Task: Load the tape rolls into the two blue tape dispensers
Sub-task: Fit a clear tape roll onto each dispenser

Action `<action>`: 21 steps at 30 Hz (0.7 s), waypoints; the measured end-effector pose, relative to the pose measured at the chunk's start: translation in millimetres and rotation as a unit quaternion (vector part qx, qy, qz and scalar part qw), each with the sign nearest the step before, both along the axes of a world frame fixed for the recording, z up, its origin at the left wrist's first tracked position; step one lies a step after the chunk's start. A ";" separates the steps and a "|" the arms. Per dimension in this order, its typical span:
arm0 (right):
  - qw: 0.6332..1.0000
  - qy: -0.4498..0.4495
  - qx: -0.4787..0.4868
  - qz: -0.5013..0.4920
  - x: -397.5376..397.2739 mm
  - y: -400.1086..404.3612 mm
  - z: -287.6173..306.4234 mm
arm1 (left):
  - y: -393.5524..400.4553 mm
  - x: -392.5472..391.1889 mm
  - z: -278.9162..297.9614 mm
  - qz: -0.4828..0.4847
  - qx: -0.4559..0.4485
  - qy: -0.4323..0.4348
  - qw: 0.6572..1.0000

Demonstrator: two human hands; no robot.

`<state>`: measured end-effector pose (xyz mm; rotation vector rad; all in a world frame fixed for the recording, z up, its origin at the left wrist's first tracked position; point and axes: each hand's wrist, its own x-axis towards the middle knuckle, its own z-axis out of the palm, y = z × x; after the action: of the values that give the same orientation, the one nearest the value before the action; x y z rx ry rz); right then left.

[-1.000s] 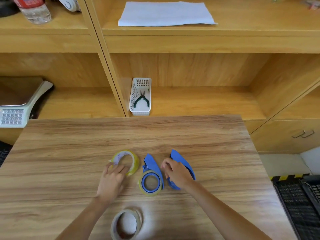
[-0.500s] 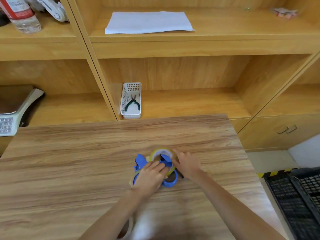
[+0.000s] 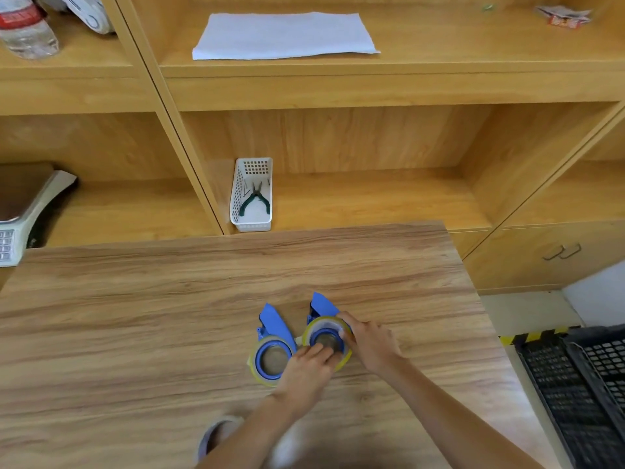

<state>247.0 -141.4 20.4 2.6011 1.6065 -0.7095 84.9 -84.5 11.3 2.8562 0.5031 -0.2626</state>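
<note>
Since half a second ago: yellow tape roll now down flat around the blue hub of the right blue tape dispenser, no longer tipped up between the hands. Left blue tape dispenser now uncovered, clear of the left hand, with its own tape roll seated around its hub.

Left hand reaching in from below, fingers stretched flat and pressing on the near edge of the yellow tape roll; nothing clasped in it, though its heel lies just beside the left roll. Right hand on the far-right side of the same roll, fingers curled loosely over the rim, thumb at the top edge; whether gripping or merely steadying, cannot tell. Roll thus caught between both hands, on the wooden table, near its front middle.

Counted: two blue dispensers, side by side, noses pointing away; two rolls mounted, one on each; a third, greyish tape roll lying loose at the near edge, partly hidden under the left forearm and blurred.

Behind the table, on the wooden shelving: one white basket holding one pair of green-handled pliers, one white sheet above, one water bottle top left, one scale at left. One black crate at right.
</note>
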 end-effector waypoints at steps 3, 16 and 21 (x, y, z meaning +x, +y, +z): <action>0.999 0.031 0.006 -0.019 3.5 0.3 -3.5 | 3.1 -0.2 -2.5 0.000 -0.006 0.017 1.000; 0.997 0.058 -0.001 -0.047 4.2 5.4 -8.4 | 7.9 6.4 -24.0 0.029 -0.051 0.009 0.998; 0.996 0.049 0.008 -0.080 4.9 5.8 -11.5 | 9.9 4.7 -35.3 0.019 -0.052 -0.017 0.998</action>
<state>251.9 -135.6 8.8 2.7719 1.4431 -0.8481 89.7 -74.7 -24.0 2.7422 0.5202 -0.2260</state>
